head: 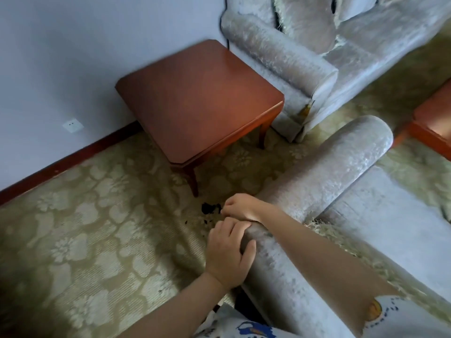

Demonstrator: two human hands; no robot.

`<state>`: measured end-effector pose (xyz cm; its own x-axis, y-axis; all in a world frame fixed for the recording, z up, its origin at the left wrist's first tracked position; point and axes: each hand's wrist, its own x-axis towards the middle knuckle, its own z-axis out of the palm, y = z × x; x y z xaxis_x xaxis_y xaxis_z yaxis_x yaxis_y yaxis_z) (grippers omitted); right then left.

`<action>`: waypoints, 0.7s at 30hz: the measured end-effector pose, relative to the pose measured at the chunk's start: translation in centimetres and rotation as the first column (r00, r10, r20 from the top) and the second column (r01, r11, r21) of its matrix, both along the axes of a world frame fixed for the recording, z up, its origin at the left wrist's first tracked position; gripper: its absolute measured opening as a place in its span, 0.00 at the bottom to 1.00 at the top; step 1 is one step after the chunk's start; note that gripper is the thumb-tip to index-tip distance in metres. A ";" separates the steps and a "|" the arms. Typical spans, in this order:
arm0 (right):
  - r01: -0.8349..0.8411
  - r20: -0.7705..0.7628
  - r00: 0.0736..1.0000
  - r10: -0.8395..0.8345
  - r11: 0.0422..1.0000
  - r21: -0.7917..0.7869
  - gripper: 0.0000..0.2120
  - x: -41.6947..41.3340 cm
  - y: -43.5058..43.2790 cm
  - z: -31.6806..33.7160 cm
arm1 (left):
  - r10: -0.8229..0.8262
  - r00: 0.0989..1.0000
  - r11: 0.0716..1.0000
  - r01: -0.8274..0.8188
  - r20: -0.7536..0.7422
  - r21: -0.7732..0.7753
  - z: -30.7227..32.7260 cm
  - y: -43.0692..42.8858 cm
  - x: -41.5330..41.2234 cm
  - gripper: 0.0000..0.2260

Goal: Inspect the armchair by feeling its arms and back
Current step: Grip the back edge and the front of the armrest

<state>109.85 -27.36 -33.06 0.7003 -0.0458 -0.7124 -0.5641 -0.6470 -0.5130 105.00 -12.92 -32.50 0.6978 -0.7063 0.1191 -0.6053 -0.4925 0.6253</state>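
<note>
The near armchair (324,181), in pale grey velvet with rolled edges, fills the lower right. My left hand (228,253) wraps the rolled back top near its corner, thumb over the top and fingers down the outer side. My right forearm crosses over the chair back. My right hand (240,207) hangs over the outer side where the arm roll meets the back, fingers curled against the fabric. The seat cushion (380,215) shows to the right, with a fringed throw edge (324,228) beside my right forearm.
A reddish wooden side table (195,98) stands against the wall at centre. A second grey armchair (305,62) is behind it at the top right. Another wooden table edge (432,128) shows at far right. Dark debris (211,208) lies on the patterned carpet (85,240).
</note>
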 end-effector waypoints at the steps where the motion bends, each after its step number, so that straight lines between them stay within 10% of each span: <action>1: 0.082 0.091 0.993 -0.080 0.996 -0.022 0.12 -1.3 -0.3 0.8 | -0.020 1.000 0.999 0.019 0.011 0.026 0.1 0.1 0.1 0.17; 9: 0.548 0.450 0.791 -0.415 0.807 -0.220 0.12 -22.9 3.9 5.9 | -0.286 0.938 0.893 0.186 0.196 0.410 3.7 -3.4 1.6 0.16; 15: 0.713 0.344 0.581 -0.738 0.257 -0.653 0.19 -35.2 9.0 4.3 | -0.648 0.737 0.682 0.447 0.194 0.580 2.0 -3.7 -3.9 0.25; 21: 0.709 0.368 0.602 -0.709 0.263 -0.654 0.21 -35.5 8.7 3.5 | -0.635 0.721 0.707 0.399 0.276 0.583 1.5 -3.7 -3.2 0.24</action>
